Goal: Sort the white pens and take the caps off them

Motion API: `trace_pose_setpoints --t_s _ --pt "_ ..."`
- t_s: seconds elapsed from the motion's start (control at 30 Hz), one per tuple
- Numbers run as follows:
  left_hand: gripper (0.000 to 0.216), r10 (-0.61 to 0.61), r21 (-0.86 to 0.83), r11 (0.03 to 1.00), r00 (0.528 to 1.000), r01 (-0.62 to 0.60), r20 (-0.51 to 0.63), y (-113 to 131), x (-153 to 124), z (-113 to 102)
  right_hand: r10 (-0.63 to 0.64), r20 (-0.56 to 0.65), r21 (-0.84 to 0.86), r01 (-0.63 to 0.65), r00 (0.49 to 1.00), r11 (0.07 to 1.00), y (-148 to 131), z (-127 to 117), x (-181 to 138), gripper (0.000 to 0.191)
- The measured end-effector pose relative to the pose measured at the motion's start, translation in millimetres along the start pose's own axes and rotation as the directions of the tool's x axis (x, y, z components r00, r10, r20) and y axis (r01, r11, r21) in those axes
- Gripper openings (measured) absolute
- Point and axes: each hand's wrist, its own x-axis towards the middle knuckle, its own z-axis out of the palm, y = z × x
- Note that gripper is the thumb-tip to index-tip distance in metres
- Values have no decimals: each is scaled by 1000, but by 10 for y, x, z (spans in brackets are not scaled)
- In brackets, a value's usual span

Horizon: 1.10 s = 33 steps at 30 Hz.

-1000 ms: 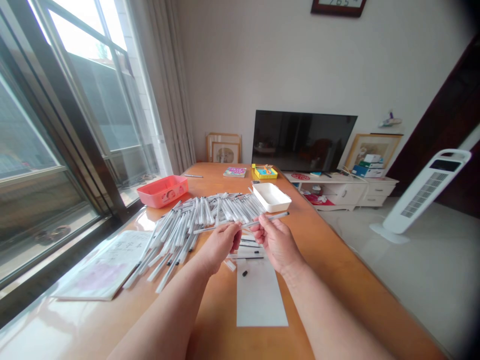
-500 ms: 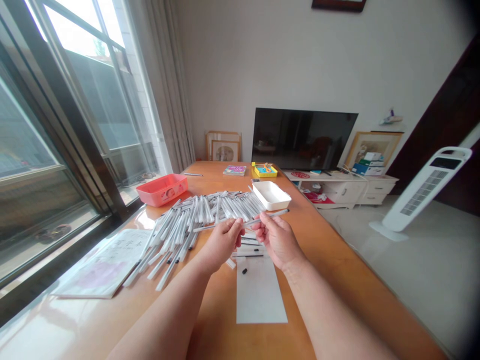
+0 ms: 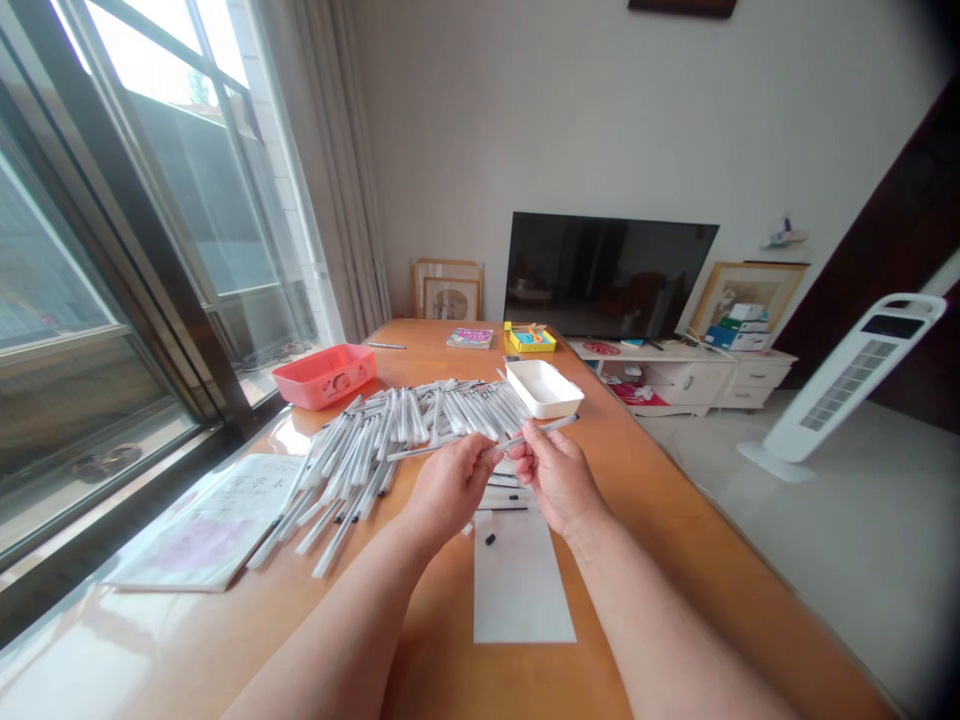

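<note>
A slim, pale pen [image 3: 556, 425] with a dark end lies tilted between my hands, above the paper. My right hand [image 3: 555, 475] pinches it along its middle, with the dark end sticking out to the right. The fingers of my left hand [image 3: 454, 480] are closed at the pen's other end, touching or almost touching my right fingers. Just beyond my hands spreads a heap of similar pale pens [image 3: 360, 450], many with black ends. A small black cap [image 3: 490, 539] rests on the white sheet of paper [image 3: 523, 600] below, and several pens lie across its far part.
An open white box [image 3: 551, 402] stands just past my right hand. The red basket [image 3: 322, 390] is at the left, behind a notebook [image 3: 202, 530]. A yellow box [image 3: 531, 343] and a booklet [image 3: 470, 339] sit at the wooden table's [image 3: 660, 560] far end.
My left hand has moved slightly right and its fingers have closed in beside my right fingers at the pen's end. The right hand and the things on the table stay nearly the same.
</note>
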Motion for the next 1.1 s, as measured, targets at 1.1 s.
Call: trace_pose_setpoints --t_s 1.1 --pt "33 -254 -435 875 966 213 -38 -236 80 -60 51 211 -536 72 976 841 -3 -125 41 34"
